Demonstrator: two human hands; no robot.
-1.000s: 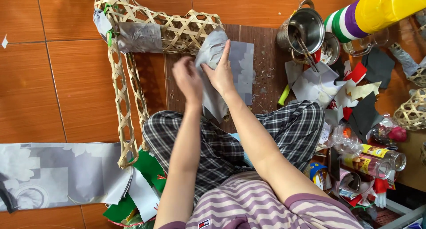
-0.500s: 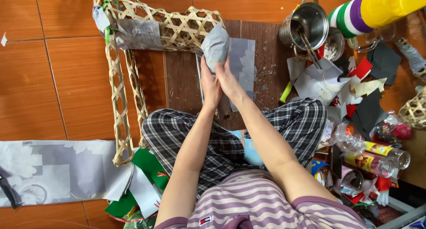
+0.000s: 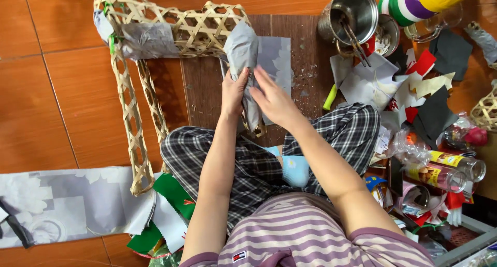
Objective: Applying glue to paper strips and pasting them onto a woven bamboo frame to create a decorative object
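Both hands press grey paper onto a woven bamboo frame, centre frame.

The left hand (image 3: 234, 90) grips the grey paper (image 3: 242, 52) covering the bamboo frame (image 3: 199, 26); the right hand (image 3: 273, 97) lies flat, open-fingered, against it.

**Clutter on the tiled floor**

A steel pot (image 3: 356, 11) with tongs stands at the upper right, beside a striped green, white and purple roll (image 3: 409, 3). Below it lie scraps of grey, red and black paper (image 3: 409, 86), then clear jars (image 3: 448, 171). A grey patterned sheet (image 3: 57, 205) lies at the lower left, with green felt pieces (image 3: 173, 194) at its right end.
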